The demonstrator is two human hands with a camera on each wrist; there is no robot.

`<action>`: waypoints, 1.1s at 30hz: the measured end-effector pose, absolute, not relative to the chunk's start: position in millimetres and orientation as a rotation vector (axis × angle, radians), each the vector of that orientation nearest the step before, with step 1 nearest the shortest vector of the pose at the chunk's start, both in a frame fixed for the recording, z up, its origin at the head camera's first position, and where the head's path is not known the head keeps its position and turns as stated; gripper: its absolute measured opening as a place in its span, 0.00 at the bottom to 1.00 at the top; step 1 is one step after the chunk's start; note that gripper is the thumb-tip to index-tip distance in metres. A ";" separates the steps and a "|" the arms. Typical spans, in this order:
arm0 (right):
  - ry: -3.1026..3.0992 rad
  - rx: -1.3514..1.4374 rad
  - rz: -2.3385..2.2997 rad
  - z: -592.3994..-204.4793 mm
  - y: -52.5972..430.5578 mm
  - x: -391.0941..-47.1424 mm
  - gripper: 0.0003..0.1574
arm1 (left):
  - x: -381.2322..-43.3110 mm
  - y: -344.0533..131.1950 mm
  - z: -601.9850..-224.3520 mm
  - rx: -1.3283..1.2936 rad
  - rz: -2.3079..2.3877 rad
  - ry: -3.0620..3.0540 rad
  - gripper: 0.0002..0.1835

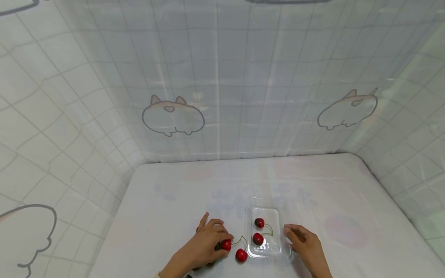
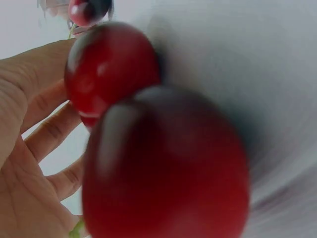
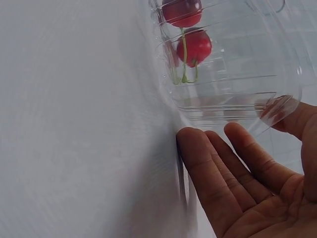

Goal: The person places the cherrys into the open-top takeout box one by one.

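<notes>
My left hand (image 1: 208, 242) reaches down over a group of cherries, its thumb and forefinger pinching a red cherry (image 1: 226, 245). A green stem joins this one to a second cherry (image 1: 241, 255), which lies on the table beside the container. Close up in the left wrist view are two large dark red cherries (image 2: 166, 163), hiding the thumb's tip. My right hand (image 1: 307, 245) holds the right edge of a clear plastic container (image 1: 274, 251), with its fingertips at the wall. Inside lie two cherries (image 1: 258, 239) with joined stems.
More dark cherries (image 1: 210, 264) lie partly hidden beneath the left hand. The container's clear lid (image 1: 265, 201) is folded back behind it. A white cloth (image 1: 174, 200) covers the table, and grid-patterned curtains (image 1: 243, 77) surround its back and sides.
</notes>
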State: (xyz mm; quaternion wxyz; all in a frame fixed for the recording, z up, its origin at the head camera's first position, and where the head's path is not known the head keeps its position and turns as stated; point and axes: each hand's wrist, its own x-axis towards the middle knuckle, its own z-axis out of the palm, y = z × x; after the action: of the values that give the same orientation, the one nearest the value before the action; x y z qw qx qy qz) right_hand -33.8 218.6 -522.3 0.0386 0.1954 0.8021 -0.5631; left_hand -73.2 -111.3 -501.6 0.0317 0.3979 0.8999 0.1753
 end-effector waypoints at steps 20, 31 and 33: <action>2.461 0.534 -1.770 -519.3 218.7 -32.2 0.23 | -82.6 -117.4 -482.0 1.247 0.610 2.926 0.19; 2.471 0.536 -1.751 -519.8 218.8 -32.9 0.23 | -96.6 -117.0 -457.2 1.244 0.682 3.001 0.19; 2.475 0.521 -1.753 -520.6 218.5 -32.4 0.24 | -97.7 -112.8 -454.4 1.254 0.684 2.998 0.19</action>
State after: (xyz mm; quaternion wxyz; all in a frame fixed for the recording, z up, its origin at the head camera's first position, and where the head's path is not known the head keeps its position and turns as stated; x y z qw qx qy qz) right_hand -32.4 218.5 -520.6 0.0320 0.1693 0.8039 -0.5693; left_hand -97.7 -112.8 -454.4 -0.0896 0.3762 0.8991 0.2053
